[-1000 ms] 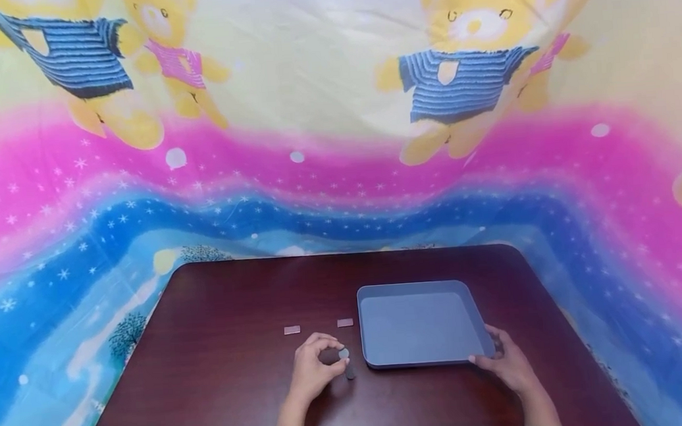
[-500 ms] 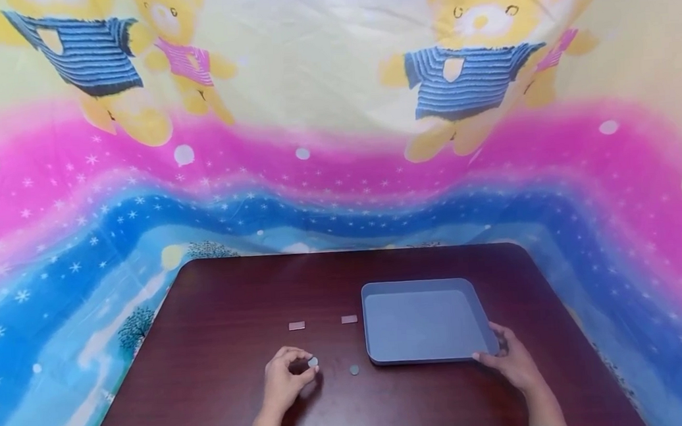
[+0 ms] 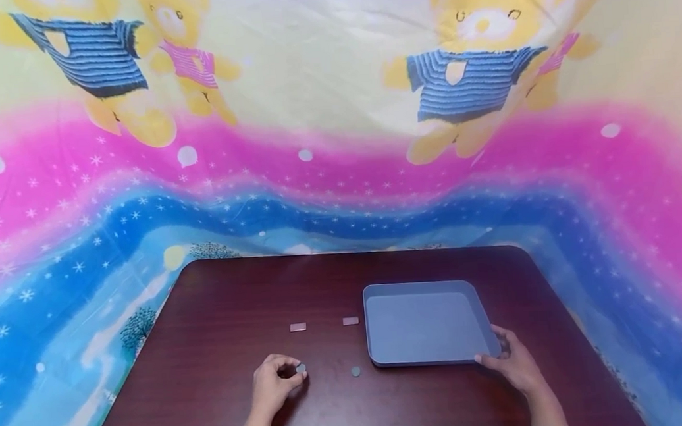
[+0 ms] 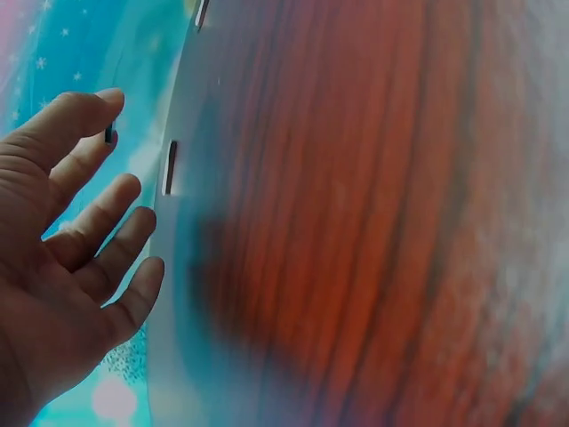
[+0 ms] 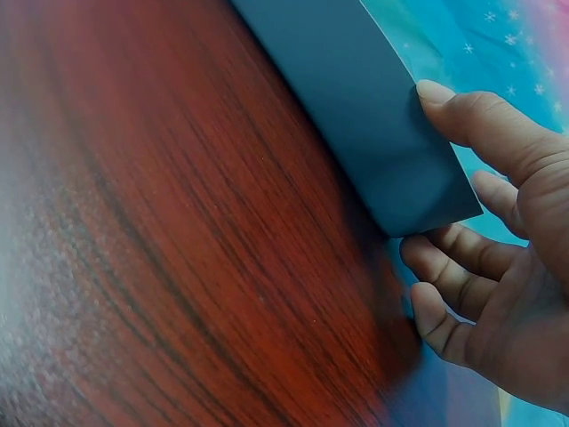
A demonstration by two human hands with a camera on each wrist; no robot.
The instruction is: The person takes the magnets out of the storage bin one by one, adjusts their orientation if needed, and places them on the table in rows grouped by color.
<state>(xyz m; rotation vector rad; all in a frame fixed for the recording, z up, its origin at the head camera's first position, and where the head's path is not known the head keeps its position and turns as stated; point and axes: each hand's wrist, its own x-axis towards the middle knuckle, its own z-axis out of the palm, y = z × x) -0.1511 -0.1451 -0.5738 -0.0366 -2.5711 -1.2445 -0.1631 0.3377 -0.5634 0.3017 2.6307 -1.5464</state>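
Observation:
My left hand [image 3: 272,384] pinches a small round grey disc [image 3: 301,368] between thumb and forefinger, low over the left part of the table. In the left wrist view only the disc's dark edge [image 4: 109,132] shows, and the other fingers are spread and loosely bent. A second grey disc [image 3: 355,372] lies flat on the table to the right of that hand. At the near right corner of a shallow grey tray [image 3: 428,361], my right hand [image 3: 514,361] grips the tray. Its thumb lies on the rim, with the fingers around the outer side.
Two small pinkish rectangular pieces, a left one [image 3: 298,327] and a right one [image 3: 350,320], lie flat beyond the discs, left of the tray. The dark red wooden table [image 3: 234,293] has rounded far corners. A printed bear curtain [image 3: 322,109] hangs behind it.
My left hand has moved left with its disc, away from the second disc, which stays on the table. The right hand keeps its grip on the tray; the camera view has shifted slightly.

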